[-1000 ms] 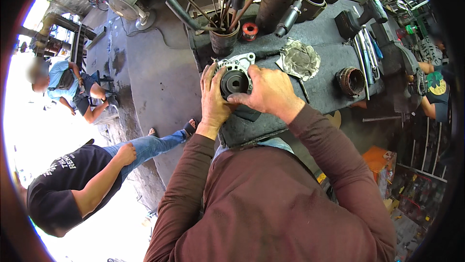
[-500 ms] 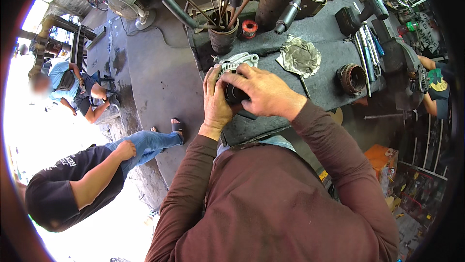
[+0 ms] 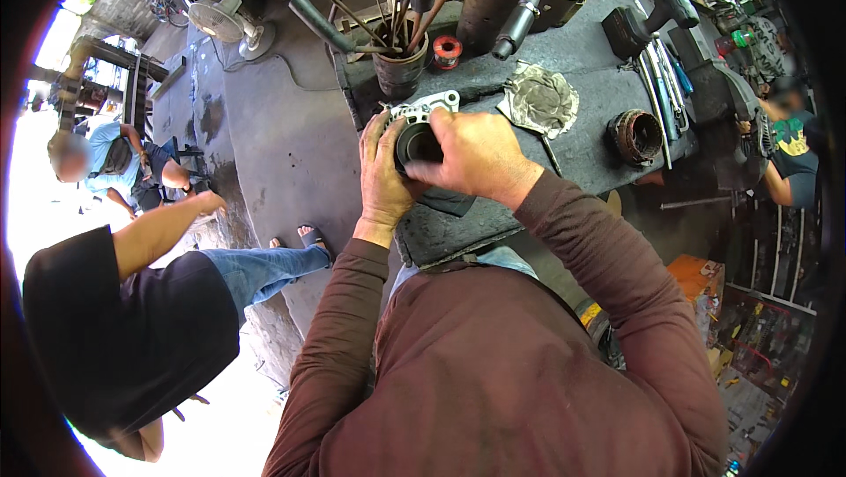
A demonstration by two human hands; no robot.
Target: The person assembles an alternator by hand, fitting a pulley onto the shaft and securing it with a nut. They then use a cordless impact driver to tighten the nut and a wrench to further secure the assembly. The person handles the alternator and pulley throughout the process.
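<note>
At the near left part of the dark workbench, my left hand is wrapped round the left side of a silver alternator. The black pulley of the alternator faces up toward me. My right hand grips the pulley from the right, its thumb at the far side and its fingers curled over the near edge, slightly blurred. Both palms hide much of the housing. A dark cloth or pad lies just below the hands on the bench.
Beyond the alternator stand a can of rods, a red spool and dark cylinders. To the right are a crumpled cloth, a copper-wound ring, long wrenches and a cordless tool. People are nearby on both sides.
My right hand has shifted round the pulley, uncovering more of its face. The alternator appears turned a little upward. At left, the person in black has leaned and raised an arm.
</note>
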